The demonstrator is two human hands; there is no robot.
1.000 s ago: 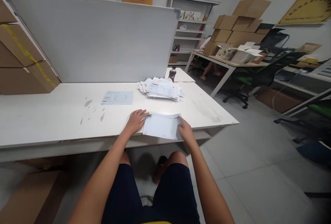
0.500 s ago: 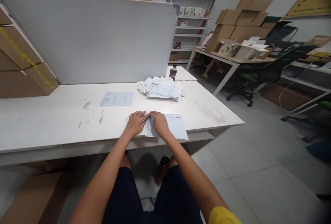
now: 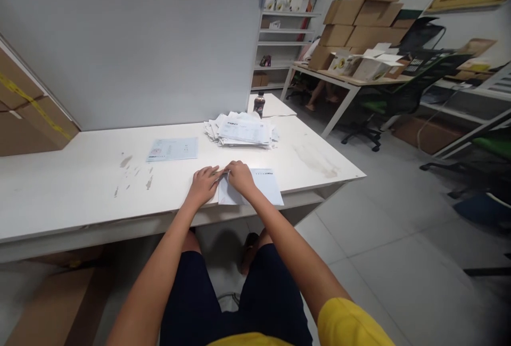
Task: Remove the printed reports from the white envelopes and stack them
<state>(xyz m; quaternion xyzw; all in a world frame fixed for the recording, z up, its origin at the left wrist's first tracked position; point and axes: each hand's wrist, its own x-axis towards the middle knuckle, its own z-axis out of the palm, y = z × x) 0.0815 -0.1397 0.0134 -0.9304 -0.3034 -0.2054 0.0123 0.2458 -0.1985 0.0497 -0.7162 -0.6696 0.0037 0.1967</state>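
Observation:
A pale blue-white printed paper (image 3: pixel 266 186) lies at the table's front edge, its lower edge reaching slightly past it. My right hand (image 3: pixel 240 176) is closed on its upper left part and covers that corner. My left hand (image 3: pixel 204 183) is beside the paper's left edge, fingers bent and pressed together, tips meeting my right fingertips at the paper's edge. Exactly how the fingers pinch it is partly hidden. Beyond my hands is a loose pile of similar printed papers (image 3: pixel 244 130). Another light blue printed paper (image 3: pixel 172 149) lies flat to the left.
A dark drink bottle (image 3: pixel 259 105) stands behind the pile. A whiteboard panel (image 3: pixel 159 53) borders the white table (image 3: pixel 80 191) at the back, with cardboard boxes (image 3: pixel 35 128) behind its left end. Right of the table are an office chair (image 3: pixel 411 88) and another table (image 3: pixel 343 82).
The view has shifted a little, so the scene sits further left and higher. My hands stay at the paper's upper left edge, with my right fingers slightly more bent.

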